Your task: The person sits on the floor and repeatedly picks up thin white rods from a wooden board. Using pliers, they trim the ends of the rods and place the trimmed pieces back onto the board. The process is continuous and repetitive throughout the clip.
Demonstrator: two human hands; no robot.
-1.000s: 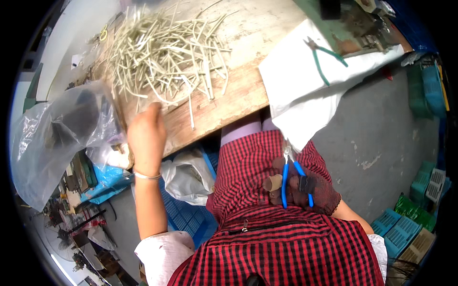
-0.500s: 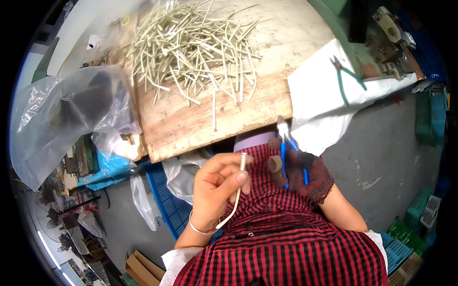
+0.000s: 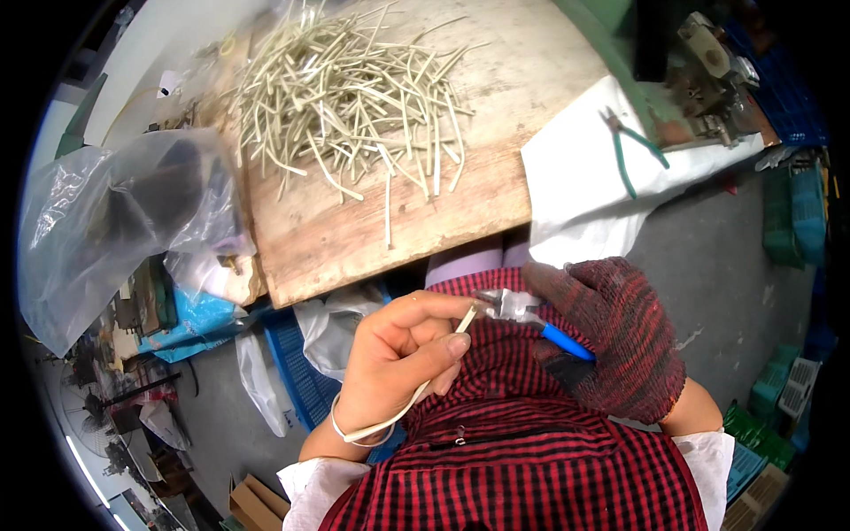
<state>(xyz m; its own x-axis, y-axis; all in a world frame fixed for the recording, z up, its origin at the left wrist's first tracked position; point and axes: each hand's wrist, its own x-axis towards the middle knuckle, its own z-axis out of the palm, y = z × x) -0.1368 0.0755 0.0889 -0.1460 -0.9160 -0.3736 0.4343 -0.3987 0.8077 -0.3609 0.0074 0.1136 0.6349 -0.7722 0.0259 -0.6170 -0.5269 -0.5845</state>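
My bare left hand [image 3: 401, 363] pinches a thin cream strip [image 3: 364, 435], its lower length curving down past my wrist and its upper end raised. My right hand [image 3: 615, 341], in a dark red speckled knit glove, grips blue-handled pliers [image 3: 564, 339], whose metal jaws are at the strip's upper end; whether they touch it I cannot tell. Both hands are over my red-and-black checked apron [image 3: 531, 469]. A heap of similar cream strips [image 3: 345, 106] lies on the wooden tabletop [image 3: 478, 212] beyond them.
Green-handled pliers [image 3: 630, 150] rest on a white cloth [image 3: 575, 212] at the right. A clear plastic bag [image 3: 106, 230] is at the left. A blue crate [image 3: 297, 372] stands under the table; teal baskets [image 3: 779, 380] and a cardboard box [image 3: 257, 504] are at the sides.
My left hand has come down from the table's edge with a strip in it. My right hand has turned and raised the blue pliers to that strip's end.
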